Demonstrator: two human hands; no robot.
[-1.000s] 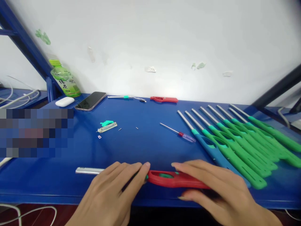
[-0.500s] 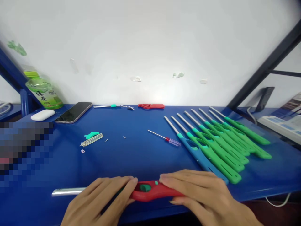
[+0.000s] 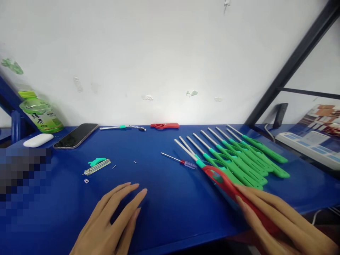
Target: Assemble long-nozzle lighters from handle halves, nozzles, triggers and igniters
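My right hand (image 3: 276, 216) grips the handle of a red long-necked lighter (image 3: 225, 182), its metal tube pointing to the upper left. The red lighter is at the near end of a slanted row of green lighters (image 3: 233, 173), partly over a blue lighter (image 3: 220, 187) that is mostly hidden beneath it. My left hand (image 3: 114, 219) is open over the near part of the blue table (image 3: 170, 212), fingers apart and holding nothing. A small screwdriver (image 3: 187, 164) with a clear handle lies left of the row.
A clear fuel tank (image 3: 97, 166), a teal trigger (image 3: 96, 162) and small screws lie left of centre. A red casing half (image 3: 164, 126) and a metal tube (image 3: 113, 127) with wires lie by the wall. Phone (image 3: 77, 135), white case (image 3: 38, 140), bottle (image 3: 41, 113) and power strip (image 3: 308, 147) flank them.
The red lighter has gone from between both hands at the front edge to the row on the right, carried in my right hand. My left hand has let go of it. The view has shifted slightly.
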